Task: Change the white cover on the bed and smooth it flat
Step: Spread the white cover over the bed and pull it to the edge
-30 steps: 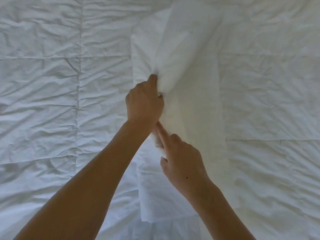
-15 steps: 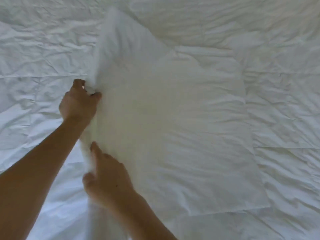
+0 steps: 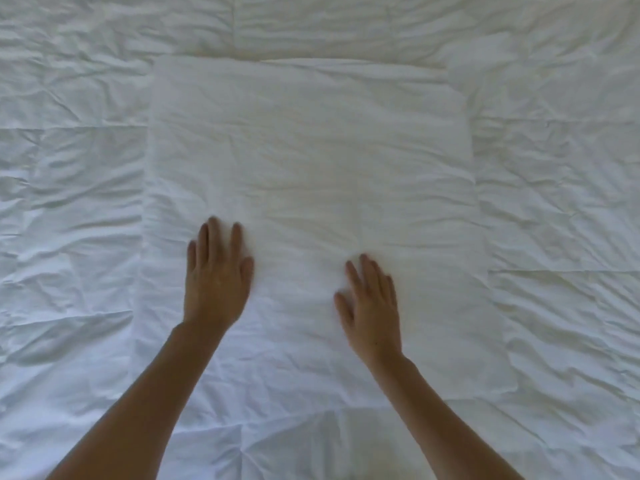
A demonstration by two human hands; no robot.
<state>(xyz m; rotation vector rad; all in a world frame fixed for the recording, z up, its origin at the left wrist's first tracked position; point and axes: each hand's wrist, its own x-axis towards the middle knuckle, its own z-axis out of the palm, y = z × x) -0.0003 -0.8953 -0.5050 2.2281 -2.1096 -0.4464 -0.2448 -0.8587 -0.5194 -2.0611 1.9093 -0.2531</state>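
Cover (image 3: 311, 161): white, folded into a broad rectangle, lying flat on the middle of the bed (image 3: 69, 202); far edge well short of the bed's far edge, side edges well apart from the frame's sides, near part running down between the forearms.
Bed: crinkled white quilted layer showing on all sides of the cover.
Handling (judged): thin, light, soft fabric; no stiffness, likely to crease and slide over the layer beneath; nothing fragile.
Where to take hold (judged): at a folded edge or corner, pinching the top layers, for opening out; flat palms suffice for smoothing.
Left hand (image 3: 216, 275): fingers straight and slightly spread, palm down, resting on the cover's near-left part; gripping nothing.
Right hand (image 3: 372, 304): fingers extended, palm down on the cover's near-middle; somewhat blurred, gripping nothing.
Stage (judged): cover still folded, not yet spread over the bed; most of the job left.
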